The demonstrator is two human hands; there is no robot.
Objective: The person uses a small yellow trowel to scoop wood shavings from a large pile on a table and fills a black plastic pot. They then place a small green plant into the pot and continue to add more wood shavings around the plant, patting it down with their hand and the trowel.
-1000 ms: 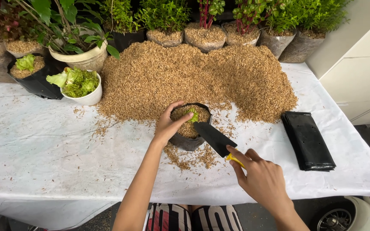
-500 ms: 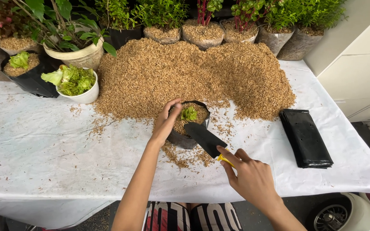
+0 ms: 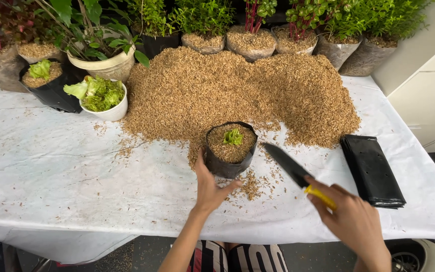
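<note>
Cupping the soft, floppy grow bag [image 3: 229,157], left hand [image 3: 208,187] spreads wide; right hand [image 3: 351,219] grips trowel [image 3: 298,174].

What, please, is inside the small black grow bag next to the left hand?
The small black grow bag is filled nearly to its rim with tan rice husk, with a little green seedling on top. The seedling's roots and anything deeper are covered by husk.

bare desk [image 3: 51,171] open front-left, husk pile [image 3: 237,95] and pot row [image 3: 258,43] block rear, flat black bags [image 3: 373,168] obstruct right
</note>
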